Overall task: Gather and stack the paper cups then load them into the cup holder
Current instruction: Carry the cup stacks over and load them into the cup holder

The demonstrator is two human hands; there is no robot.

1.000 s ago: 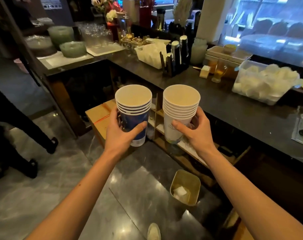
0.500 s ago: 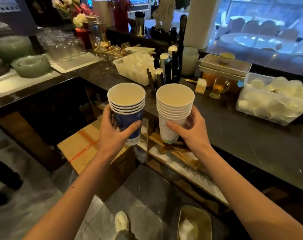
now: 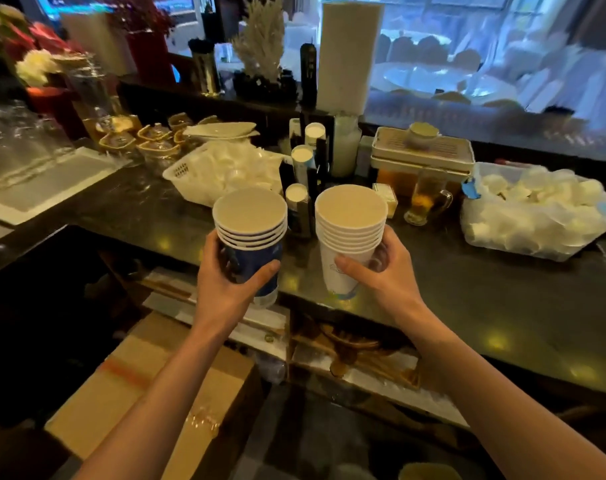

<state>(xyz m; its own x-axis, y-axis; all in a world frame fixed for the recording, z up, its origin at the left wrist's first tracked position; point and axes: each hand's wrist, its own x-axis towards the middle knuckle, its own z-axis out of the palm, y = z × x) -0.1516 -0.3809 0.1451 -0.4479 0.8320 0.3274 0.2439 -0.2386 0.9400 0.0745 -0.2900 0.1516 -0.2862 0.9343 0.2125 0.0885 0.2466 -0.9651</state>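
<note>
My left hand grips a stack of several blue paper cups, mouths up. My right hand grips a stack of several white paper cups, also upright. Both stacks hover side by side over the front edge of the dark counter. Just behind them stands a black cup holder with three tiers of stacked cups, white bottoms showing.
A white basket of lids sits behind the blue stack. A glass mug of tea, stacked white trays and a clear tub of small white cups stand to the right. A cardboard box lies on the floor below.
I have stepped closer to the counter. Both cup stacks have moved forward and now hang over its front edge, near the cup holder. My grips are unchanged.
</note>
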